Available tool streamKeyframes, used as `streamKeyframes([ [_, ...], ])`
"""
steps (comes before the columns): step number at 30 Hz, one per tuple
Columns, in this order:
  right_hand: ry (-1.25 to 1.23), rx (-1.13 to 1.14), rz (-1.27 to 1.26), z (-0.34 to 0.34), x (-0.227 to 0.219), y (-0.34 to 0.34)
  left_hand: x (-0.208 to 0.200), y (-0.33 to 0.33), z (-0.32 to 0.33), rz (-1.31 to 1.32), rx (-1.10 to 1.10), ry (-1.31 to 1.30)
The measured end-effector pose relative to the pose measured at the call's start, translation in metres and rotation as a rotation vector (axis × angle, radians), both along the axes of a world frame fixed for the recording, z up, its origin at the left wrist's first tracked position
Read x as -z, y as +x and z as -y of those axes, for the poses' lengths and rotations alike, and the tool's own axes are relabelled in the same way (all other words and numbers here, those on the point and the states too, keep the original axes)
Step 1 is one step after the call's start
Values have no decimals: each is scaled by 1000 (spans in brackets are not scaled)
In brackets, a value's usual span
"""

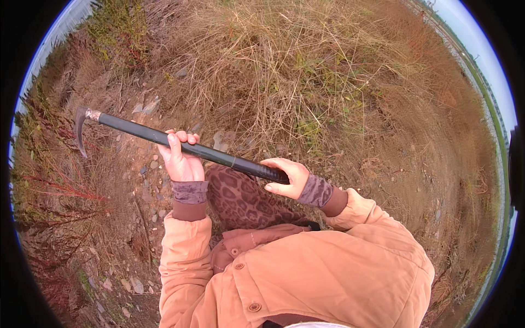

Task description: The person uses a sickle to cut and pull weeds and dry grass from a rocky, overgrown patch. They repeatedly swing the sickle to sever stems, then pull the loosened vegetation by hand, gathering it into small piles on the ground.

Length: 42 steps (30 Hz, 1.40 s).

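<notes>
A sickle (143, 129) with a long dark handle and a curved metal blade lies across both of my hands, in front of my body. Its blade is at the far left end, curving down toward me, and shiny wrapping covers the joint with the handle. My left hand (183, 156) grips the middle of the handle from below, palm up, fingers curled over the far side. Around the ribbed butt end, at the right, my right hand (290, 177) is closed, thumb on the near side.
Tall dry grass (273, 60) with some green leaves grows ahead. Reddish weeds (60, 197) stand at the left. Stony bare soil (145, 169) lies beside my patterned trouser leg (240, 199). A strip of water or road and sky curves along the right rim.
</notes>
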State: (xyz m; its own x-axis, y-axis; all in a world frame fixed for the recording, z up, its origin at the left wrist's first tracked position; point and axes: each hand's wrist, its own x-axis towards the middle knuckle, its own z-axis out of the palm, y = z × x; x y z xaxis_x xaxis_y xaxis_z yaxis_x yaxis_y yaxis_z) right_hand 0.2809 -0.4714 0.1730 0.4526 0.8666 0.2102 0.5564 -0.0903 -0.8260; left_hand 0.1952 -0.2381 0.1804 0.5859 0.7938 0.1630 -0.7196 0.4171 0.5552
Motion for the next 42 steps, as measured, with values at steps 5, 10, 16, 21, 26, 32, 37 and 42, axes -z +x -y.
streamKeyframes([
  [5, -296, 349, -116, 50, 47, -18, 5, 35, 89, -99, 344, 289],
  [10, -9, 740, -333, 113, 103, -50, 14, 52, 111, -437, 747, 980],
  [16, 0, 1111, -332, 160, 126, -51, 27, 62, 107, -470, 636, 1392],
  [21, 96, 1143, -534, 135, 138, -40, 25, 59, 104, -463, 673, 1446],
  [26, 12, 1006, -473, 109, 133, -22, 22, 49, 91, -428, 566, 1175],
  [32, -58, 611, -84, 32, 85, -16, 23, 12, 51, -503, 212, 848],
  [37, -126, 256, 9, -23, 50, -16, 31, -23, 16, -472, 51, 480],
  [42, -133, 335, -74, -5, 62, -29, 36, -56, -17, -571, -128, 483],
])
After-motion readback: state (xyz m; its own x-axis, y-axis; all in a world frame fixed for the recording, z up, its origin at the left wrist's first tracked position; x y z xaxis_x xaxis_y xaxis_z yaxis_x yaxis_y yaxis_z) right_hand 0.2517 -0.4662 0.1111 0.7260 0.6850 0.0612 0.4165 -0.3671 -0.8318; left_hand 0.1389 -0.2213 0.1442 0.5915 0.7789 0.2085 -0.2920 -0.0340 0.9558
